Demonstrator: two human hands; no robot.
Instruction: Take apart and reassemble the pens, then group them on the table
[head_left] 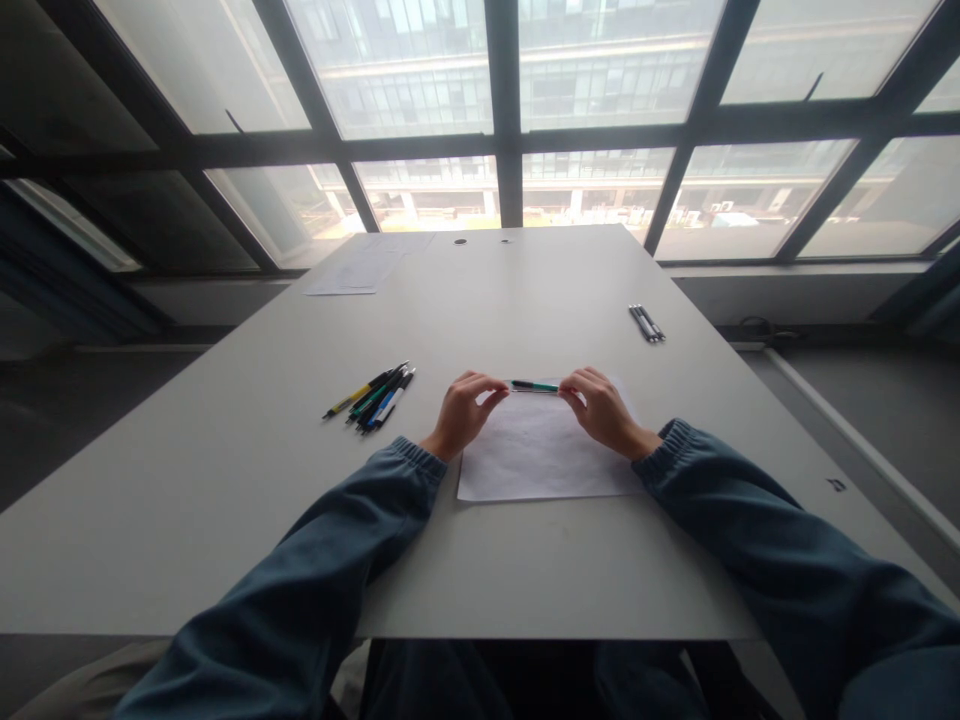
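Note:
A green pen (534,386) lies level between both hands, just above a white sheet of paper (544,460) on the grey table (225,480). My left hand (465,412) pinches the pen's left end with thumb and fingertips. My right hand (604,410) grips its right end, fingers curled round it. Both wrists rest near the sheet's upper corners, blue sleeves reaching back toward me.
A loose bunch of several coloured pens (373,396) lies to the left of my left hand. A small group of dark pens (646,323) sits at the right. Papers (360,268) lie at the far left corner. Large windows stand behind the table's far edge.

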